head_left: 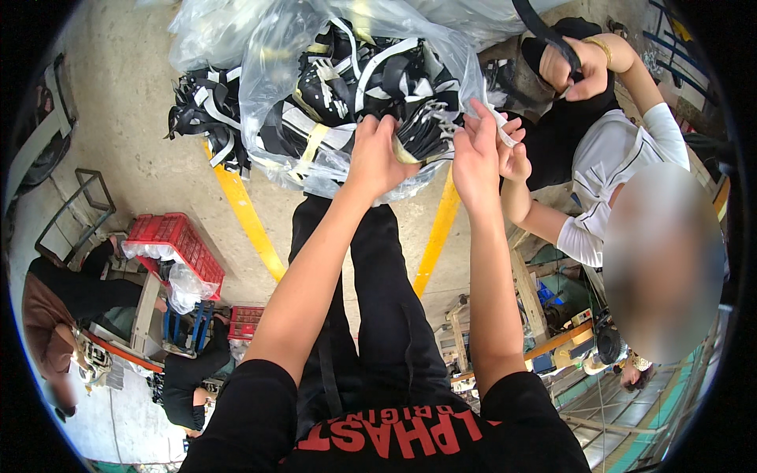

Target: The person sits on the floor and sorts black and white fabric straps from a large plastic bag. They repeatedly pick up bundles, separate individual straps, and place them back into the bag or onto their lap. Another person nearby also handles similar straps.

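- Clear plastic bag [272, 71]: big, crumpled, stuffed with black-and-white straps; it lies on the concrete floor [134, 118], ahead of the person's legs
- Bundle of black straps [426, 130]: at the bag's near edge, between both hands
- Left hand [377, 158]: fingers curled shut on the bundle
- Right hand [475, 154]: just right of the bundle; fingers together, pinching a white strap [505, 132]; a co-worker's hand [516, 162] touches it

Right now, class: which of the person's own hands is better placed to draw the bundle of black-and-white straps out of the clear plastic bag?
Probably left. The left hand already grips the bundle of black-and-white straps at the clear plastic bag. The right hand is beside it, near a co-worker's hand.
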Motion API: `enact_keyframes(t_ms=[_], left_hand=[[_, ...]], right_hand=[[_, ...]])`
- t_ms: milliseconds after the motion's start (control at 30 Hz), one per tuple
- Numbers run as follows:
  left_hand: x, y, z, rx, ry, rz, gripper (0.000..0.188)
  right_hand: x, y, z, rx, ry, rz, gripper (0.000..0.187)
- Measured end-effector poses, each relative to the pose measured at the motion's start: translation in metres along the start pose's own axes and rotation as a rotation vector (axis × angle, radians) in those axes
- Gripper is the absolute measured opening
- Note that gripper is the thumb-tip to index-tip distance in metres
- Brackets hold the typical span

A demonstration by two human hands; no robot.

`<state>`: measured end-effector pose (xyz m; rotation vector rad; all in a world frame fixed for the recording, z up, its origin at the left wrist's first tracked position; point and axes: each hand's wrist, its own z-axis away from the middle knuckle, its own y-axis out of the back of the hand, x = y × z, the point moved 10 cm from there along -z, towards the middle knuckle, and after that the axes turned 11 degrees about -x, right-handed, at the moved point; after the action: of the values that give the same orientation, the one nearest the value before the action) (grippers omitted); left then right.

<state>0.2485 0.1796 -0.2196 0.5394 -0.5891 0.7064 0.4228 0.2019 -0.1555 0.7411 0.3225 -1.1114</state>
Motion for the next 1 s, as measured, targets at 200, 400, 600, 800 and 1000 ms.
enact_keyframes(t_ms=[200, 400, 600, 800, 1000], left_hand=[[-0.014, -0.008, 0.017, -0.055, 0.055, 0.201, 0.08], [-0.013, 0.004, 0.037, 0.025, 0.079, 0.061, 0.072], [-0.004, 0.002, 0.047, 0.146, -0.031, 0.011, 0.061], [-0.001, -0.004, 0.05, 0.186, -0.082, 0.027, 0.085], [0.001, -0.004, 0.053, 0.177, -0.066, 0.059, 0.084]], right_hand=[[0.0, 0.003, 0.015, -0.037, -0.013, -0.07, 0.057], [0.005, -0.005, 0.025, -0.087, 0.04, 0.073, 0.065], [0.007, -0.017, 0.04, 0.016, 0.206, 0.191, 0.069], [0.013, -0.021, 0.043, 0.022, 0.216, 0.219, 0.071], [0.026, -0.02, 0.043, 0.003, 0.189, 0.134, 0.071]])
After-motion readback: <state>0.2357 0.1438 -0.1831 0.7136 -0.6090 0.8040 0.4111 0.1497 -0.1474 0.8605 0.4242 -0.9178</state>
